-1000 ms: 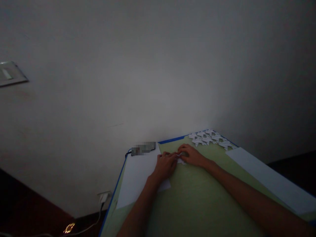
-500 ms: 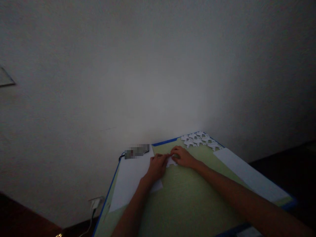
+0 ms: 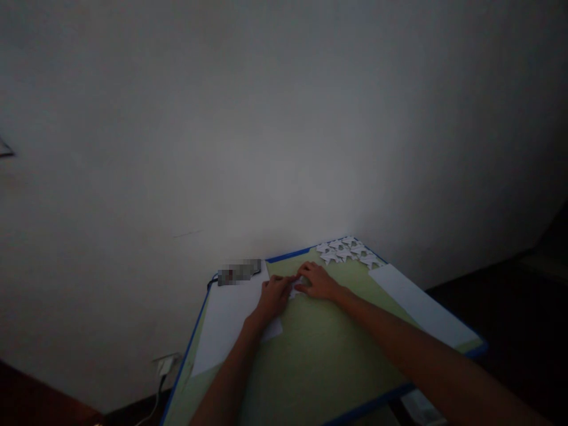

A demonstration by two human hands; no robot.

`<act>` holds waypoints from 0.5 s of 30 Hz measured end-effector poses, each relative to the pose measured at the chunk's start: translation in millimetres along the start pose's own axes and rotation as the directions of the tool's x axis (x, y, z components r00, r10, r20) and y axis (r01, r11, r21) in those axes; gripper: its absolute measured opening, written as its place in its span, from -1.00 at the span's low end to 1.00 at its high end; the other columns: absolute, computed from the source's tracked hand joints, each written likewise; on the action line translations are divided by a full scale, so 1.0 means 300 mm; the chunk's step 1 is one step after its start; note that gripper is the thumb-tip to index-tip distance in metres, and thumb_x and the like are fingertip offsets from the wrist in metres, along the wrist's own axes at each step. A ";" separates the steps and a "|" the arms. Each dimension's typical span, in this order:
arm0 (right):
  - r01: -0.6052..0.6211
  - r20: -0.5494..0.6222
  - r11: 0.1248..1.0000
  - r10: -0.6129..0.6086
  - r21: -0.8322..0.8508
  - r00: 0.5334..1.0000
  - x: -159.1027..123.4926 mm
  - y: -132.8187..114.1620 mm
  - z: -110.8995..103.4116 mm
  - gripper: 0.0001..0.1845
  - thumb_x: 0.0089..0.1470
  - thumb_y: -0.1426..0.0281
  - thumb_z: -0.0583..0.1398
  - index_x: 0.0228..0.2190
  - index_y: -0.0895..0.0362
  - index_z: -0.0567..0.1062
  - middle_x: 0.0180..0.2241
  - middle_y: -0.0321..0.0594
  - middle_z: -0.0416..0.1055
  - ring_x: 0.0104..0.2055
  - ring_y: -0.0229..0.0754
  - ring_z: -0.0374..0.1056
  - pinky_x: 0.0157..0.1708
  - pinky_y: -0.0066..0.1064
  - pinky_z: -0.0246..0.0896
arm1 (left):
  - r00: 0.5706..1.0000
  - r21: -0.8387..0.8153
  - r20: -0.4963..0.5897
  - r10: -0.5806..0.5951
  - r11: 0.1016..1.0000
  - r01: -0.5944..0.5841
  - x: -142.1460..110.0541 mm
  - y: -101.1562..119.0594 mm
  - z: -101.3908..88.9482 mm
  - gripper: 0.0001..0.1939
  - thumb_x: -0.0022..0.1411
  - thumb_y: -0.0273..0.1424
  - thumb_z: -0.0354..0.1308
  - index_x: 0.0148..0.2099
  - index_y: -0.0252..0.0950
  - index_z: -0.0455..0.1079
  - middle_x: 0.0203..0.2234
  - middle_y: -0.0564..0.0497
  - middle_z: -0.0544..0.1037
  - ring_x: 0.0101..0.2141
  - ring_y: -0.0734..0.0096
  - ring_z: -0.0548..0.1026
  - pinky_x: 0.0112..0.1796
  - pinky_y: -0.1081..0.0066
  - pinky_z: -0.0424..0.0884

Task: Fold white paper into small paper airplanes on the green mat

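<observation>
A small folded piece of white paper [image 3: 296, 290] lies on the green tabletop [image 3: 323, 343], partly covered by my fingers. My left hand [image 3: 276, 296] rests on its left side, fingers bent and pressed down on the paper. From the right, my right hand [image 3: 316, 280] closes its thumb and fingers around the paper's other side. The fingertips of both hands nearly meet at its far edge. Beneath and beside my left hand are white paper sheets [image 3: 226, 319].
Several folded white paper shapes [image 3: 344, 251] lie at the far right corner. Another white sheet [image 3: 421, 305] covers the right edge. A blurred-out object with a dark cord [image 3: 239, 272] sits at the back left. A wall [image 3: 284, 148] stands behind; a plug [image 3: 165, 365] is in its socket.
The view has shifted slightly, so the table appears a little further left. Both hands stay on the small folded paper; my right thumb has moved in closer over it.
</observation>
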State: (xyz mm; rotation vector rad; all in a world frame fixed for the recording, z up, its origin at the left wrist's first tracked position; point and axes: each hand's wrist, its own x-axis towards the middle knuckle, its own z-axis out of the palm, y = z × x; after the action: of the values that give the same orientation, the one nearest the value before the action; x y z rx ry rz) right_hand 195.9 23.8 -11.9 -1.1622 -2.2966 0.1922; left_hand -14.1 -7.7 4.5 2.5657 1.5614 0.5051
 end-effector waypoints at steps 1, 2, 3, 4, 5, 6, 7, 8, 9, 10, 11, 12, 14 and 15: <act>-0.002 0.004 1.000 0.002 -0.007 1.000 -0.001 -0.004 -0.002 -0.62 0.19 0.13 0.31 -0.07 0.12 0.55 0.02 -0.04 0.41 0.09 0.04 0.28 0.08 -0.10 0.18 | 1.000 0.000 0.005 -0.002 1.000 0.002 0.000 0.000 -0.002 -0.59 0.48 -0.37 -0.04 0.30 -0.06 0.35 0.12 -0.02 0.56 0.14 0.16 0.39 0.09 0.09 0.24; -0.004 0.008 1.000 0.004 -0.012 1.000 -0.002 -0.008 -0.005 -0.61 0.20 0.13 0.30 -0.06 0.12 0.54 0.02 -0.03 0.40 0.09 0.05 0.27 0.08 -0.09 0.17 | 1.000 -0.001 0.009 -0.007 1.000 0.007 0.001 0.001 -0.004 -0.59 0.48 -0.36 -0.03 0.30 -0.05 0.35 0.13 -0.02 0.55 0.14 0.16 0.38 0.10 0.09 0.24; -0.006 0.012 1.000 0.006 -0.018 1.000 -0.003 -0.012 -0.008 -0.61 0.21 0.13 0.29 -0.06 0.12 0.53 0.02 -0.02 0.40 0.09 0.05 0.27 0.08 -0.09 0.17 | 1.000 -0.002 0.013 -0.016 1.000 0.016 0.000 0.003 -0.008 -0.59 0.47 -0.36 -0.02 0.29 -0.05 0.36 0.14 -0.01 0.55 0.14 0.17 0.38 0.10 0.10 0.25; -0.007 0.015 1.000 0.008 -0.022 1.000 -0.003 -0.017 -0.011 -0.61 0.21 0.13 0.29 -0.05 0.13 0.53 0.02 -0.02 0.39 0.09 0.06 0.26 0.09 -0.08 0.16 | 1.000 -0.004 0.015 -0.027 1.000 0.027 -0.001 0.007 -0.013 -0.59 0.47 -0.37 -0.02 0.28 -0.04 0.36 0.14 -0.01 0.54 0.14 0.18 0.39 0.10 0.10 0.25; -0.008 0.019 1.000 0.008 -0.025 1.000 -0.004 -0.022 -0.014 -0.62 0.22 0.14 0.28 -0.05 0.13 0.52 0.02 -0.02 0.39 0.09 0.06 0.26 0.09 -0.07 0.16 | 0.999 -0.005 0.016 -0.039 0.999 0.039 -0.002 0.012 -0.020 -0.59 0.46 -0.37 -0.02 0.28 -0.04 0.37 0.15 -0.01 0.54 0.14 0.19 0.39 0.11 0.11 0.25; -0.008 0.021 1.000 0.008 -0.028 1.000 -0.005 -0.027 -0.018 -0.62 0.22 0.14 0.28 -0.04 0.13 0.52 0.03 -0.02 0.39 0.09 0.06 0.26 0.10 -0.07 0.15 | 0.999 -0.007 0.015 -0.050 0.999 0.050 -0.003 0.018 -0.027 -0.59 0.45 -0.39 -0.01 0.27 -0.04 0.37 0.14 -0.01 0.54 0.14 0.20 0.39 0.11 0.11 0.25; -0.007 0.022 1.000 0.008 -0.030 1.000 -0.005 -0.032 -0.021 -0.63 0.22 0.15 0.28 -0.04 0.12 0.51 0.03 -0.02 0.39 0.09 0.06 0.25 0.10 -0.07 0.15 | 0.998 -0.009 0.017 -0.059 0.998 0.059 -0.004 0.024 -0.035 -0.58 0.45 -0.40 -0.01 0.27 -0.04 0.37 0.14 -0.01 0.54 0.14 0.20 0.39 0.12 0.11 0.24; -0.007 0.022 0.999 0.008 -0.032 1.000 -0.005 -0.037 -0.025 -0.64 0.23 0.16 0.27 -0.05 0.12 0.51 0.03 -0.03 0.39 0.09 0.05 0.25 0.10 -0.08 0.14 | 0.998 -0.013 0.023 -0.066 0.998 0.066 -0.005 0.030 -0.043 -0.57 0.44 -0.42 -0.01 0.27 -0.05 0.38 0.14 -0.01 0.55 0.14 0.21 0.39 0.12 0.12 0.24; -0.008 0.022 0.999 0.008 -0.034 1.000 -0.005 -0.042 -0.028 -0.65 0.23 0.16 0.27 -0.05 0.11 0.51 0.03 -0.03 0.39 0.09 0.05 0.25 0.10 -0.08 0.14 | 0.997 -0.017 0.031 -0.073 0.997 0.073 -0.005 0.035 -0.051 -0.57 0.43 -0.43 0.00 0.27 -0.05 0.38 0.13 -0.01 0.55 0.14 0.21 0.39 0.12 0.12 0.24; -0.008 0.022 0.999 0.009 -0.036 1.000 -0.005 -0.046 -0.031 -0.66 0.23 0.17 0.27 -0.05 0.11 0.51 0.02 -0.04 0.39 0.09 0.04 0.25 0.10 -0.08 0.14 | 0.996 -0.022 0.041 -0.080 0.996 0.081 -0.005 0.038 -0.058 -0.57 0.42 -0.44 0.00 0.26 -0.05 0.39 0.13 -0.01 0.56 0.13 0.21 0.40 0.12 0.13 0.25; -0.010 0.025 0.999 0.011 -0.038 1.000 -0.005 -0.050 -0.035 -0.66 0.23 0.16 0.27 -0.06 0.11 0.51 0.02 -0.04 0.39 0.09 0.04 0.26 0.11 -0.09 0.14 | 0.995 -0.027 0.048 -0.086 0.996 0.088 -0.004 0.040 -0.065 -0.57 0.41 -0.44 0.01 0.25 -0.05 0.40 0.12 0.00 0.56 0.13 0.20 0.40 0.12 0.14 0.25; -0.011 0.028 0.999 0.012 -0.038 1.000 -0.005 -0.054 -0.038 -0.66 0.24 0.16 0.26 -0.06 0.11 0.51 0.02 -0.04 0.39 0.08 0.03 0.26 0.11 -0.09 0.14 | 0.994 -0.032 0.053 -0.091 0.995 0.092 -0.003 0.041 -0.071 -0.57 0.41 -0.44 0.02 0.25 -0.06 0.40 0.12 0.00 0.56 0.13 0.20 0.40 0.12 0.14 0.25; -0.014 0.036 0.999 0.015 -0.036 0.999 -0.005 -0.063 -0.046 -0.65 0.25 0.15 0.25 -0.06 0.12 0.51 0.03 -0.02 0.39 0.09 0.04 0.26 0.12 -0.08 0.13 | 0.994 -0.040 0.057 -0.094 0.995 0.096 -0.001 0.042 -0.080 -0.57 0.40 -0.45 0.03 0.24 -0.06 0.41 0.12 0.00 0.56 0.12 0.21 0.41 0.11 0.16 0.26; -0.015 0.040 0.999 0.017 -0.035 0.999 -0.005 -0.067 -0.050 -0.65 0.25 0.15 0.25 -0.06 0.13 0.51 0.04 -0.01 0.39 0.10 0.04 0.25 0.12 -0.08 0.13 | 0.994 -0.043 0.061 -0.092 0.995 0.094 -0.001 0.043 -0.084 -0.56 0.40 -0.45 0.03 0.25 -0.06 0.41 0.13 0.01 0.56 0.12 0.22 0.41 0.12 0.16 0.26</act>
State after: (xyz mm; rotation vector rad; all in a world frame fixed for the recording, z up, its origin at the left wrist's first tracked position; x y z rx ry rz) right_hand 190.5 8.5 7.2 -1.2042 -2.3345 0.1842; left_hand -11.6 -16.3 31.4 2.4382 1.6215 0.4460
